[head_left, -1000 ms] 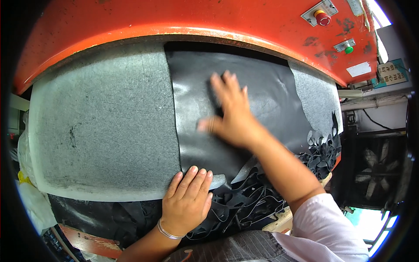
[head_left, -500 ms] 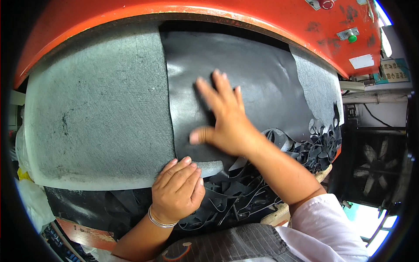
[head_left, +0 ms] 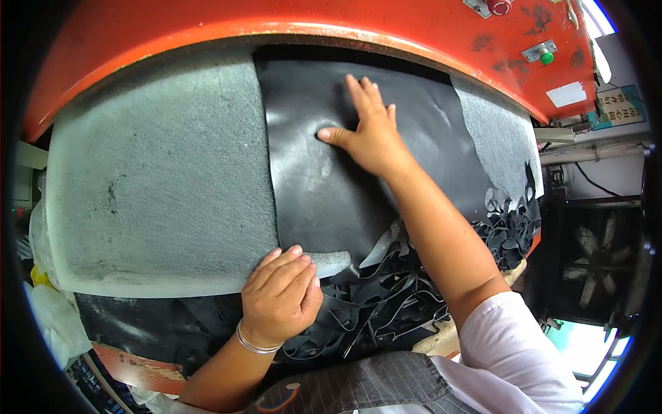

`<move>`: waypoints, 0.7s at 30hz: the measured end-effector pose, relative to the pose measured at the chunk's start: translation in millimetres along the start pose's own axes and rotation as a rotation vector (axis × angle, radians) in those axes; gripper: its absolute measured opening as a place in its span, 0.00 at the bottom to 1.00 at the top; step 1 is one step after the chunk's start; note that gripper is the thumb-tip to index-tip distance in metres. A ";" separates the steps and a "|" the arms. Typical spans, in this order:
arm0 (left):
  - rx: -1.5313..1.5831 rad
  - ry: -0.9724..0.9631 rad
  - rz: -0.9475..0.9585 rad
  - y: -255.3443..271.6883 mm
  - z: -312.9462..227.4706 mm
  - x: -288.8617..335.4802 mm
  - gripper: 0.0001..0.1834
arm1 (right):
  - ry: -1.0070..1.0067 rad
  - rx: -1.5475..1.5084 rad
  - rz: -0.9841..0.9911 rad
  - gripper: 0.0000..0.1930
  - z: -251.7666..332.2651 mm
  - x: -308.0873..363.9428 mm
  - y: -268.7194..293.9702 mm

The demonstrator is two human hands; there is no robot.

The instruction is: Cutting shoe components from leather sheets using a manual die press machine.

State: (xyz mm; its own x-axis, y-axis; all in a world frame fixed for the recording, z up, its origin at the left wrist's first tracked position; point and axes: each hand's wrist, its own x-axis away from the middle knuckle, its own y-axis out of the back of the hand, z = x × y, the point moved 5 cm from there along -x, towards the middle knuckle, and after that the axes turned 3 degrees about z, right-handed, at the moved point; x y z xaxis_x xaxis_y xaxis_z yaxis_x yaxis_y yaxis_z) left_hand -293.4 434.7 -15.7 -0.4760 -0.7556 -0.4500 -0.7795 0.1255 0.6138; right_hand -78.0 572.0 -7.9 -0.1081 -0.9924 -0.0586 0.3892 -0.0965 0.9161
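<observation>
A black leather sheet (head_left: 324, 207) lies over the right part of a scuffed grey-green cutting board (head_left: 165, 179). My right hand (head_left: 376, 141) rests on the far part of the sheet, palm down, with thumb and fingers spread. Beneath its thumb the leather shows soft dents and shine. At the sheet's near left corner, my left hand (head_left: 281, 297) lies flat with its fingers close together, over the board's front edge; its fingertips touch the leather. Beside those fingers, a curved cut-out in the sheet bares a strip of board.
A red machine beam (head_left: 276, 31) spans the far side, with a green button (head_left: 547, 58) and a red knob (head_left: 498, 7). Black leather offcuts (head_left: 386, 303) hang along the near edge and pile up at right. Plastic bags (head_left: 58, 324) sit at left; a fan (head_left: 589, 265) stands at right.
My right hand has slid farther away across the leather, toward the red beam. The left hand stays at the near corner.
</observation>
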 end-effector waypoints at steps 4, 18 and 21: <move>-0.013 0.038 0.037 7.7 -1.5 0.0 0.08 | 0.517 0.182 0.262 0.38 80.7 70.5 -50.5; -0.120 0.026 0.061 -3.5 -10.5 -14.7 0.08 | 0.031 0.288 0.049 0.41 -120.9 -61.2 52.7; -0.105 0.022 0.072 0.8 -12.6 -18.0 0.07 | -0.176 0.310 -0.046 0.39 -203.8 -12.3 83.1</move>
State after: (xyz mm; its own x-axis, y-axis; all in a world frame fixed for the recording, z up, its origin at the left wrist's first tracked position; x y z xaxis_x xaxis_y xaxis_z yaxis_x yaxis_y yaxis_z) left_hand -280.4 440.3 1.0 -0.5195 -0.7612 -0.3883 -0.6957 0.1130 0.7094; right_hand 142.1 560.7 -11.9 -0.2852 -0.9567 -0.0584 0.0874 -0.0866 0.9924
